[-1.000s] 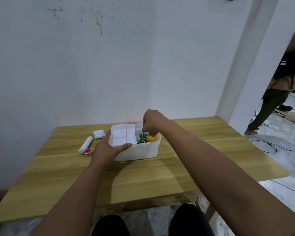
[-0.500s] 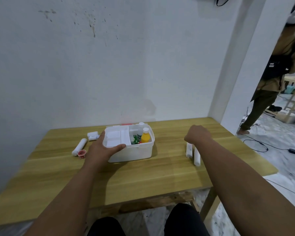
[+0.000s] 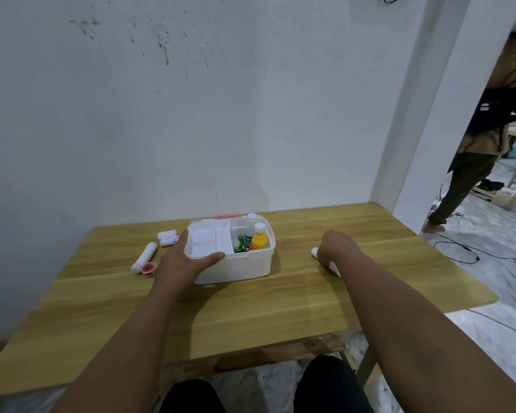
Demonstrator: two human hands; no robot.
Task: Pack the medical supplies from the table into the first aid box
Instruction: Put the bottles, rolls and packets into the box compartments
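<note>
— How is the first aid box [image 3: 239, 263] held, and where?

— It is set near the far edge of the surface [image 3: 251, 311], by the wall. Its left front corner is gripped by the left hand [image 3: 181, 260], thumb on the near rim. An orange bottle [image 3: 259, 238] and a white bottle [image 3: 251, 223] are stood in its right compartment.

— And the right hand [image 3: 335, 245]?

— It is curled over white rolls [image 3: 331, 262] right of the box; a firm grip cannot be told. Bare wood is left toward the right edge.

— Left of the box?

— A white tube [image 3: 145, 256], a red cup [image 3: 148, 268] and small white packs [image 3: 168, 236] are laid there, apart from the box
</note>
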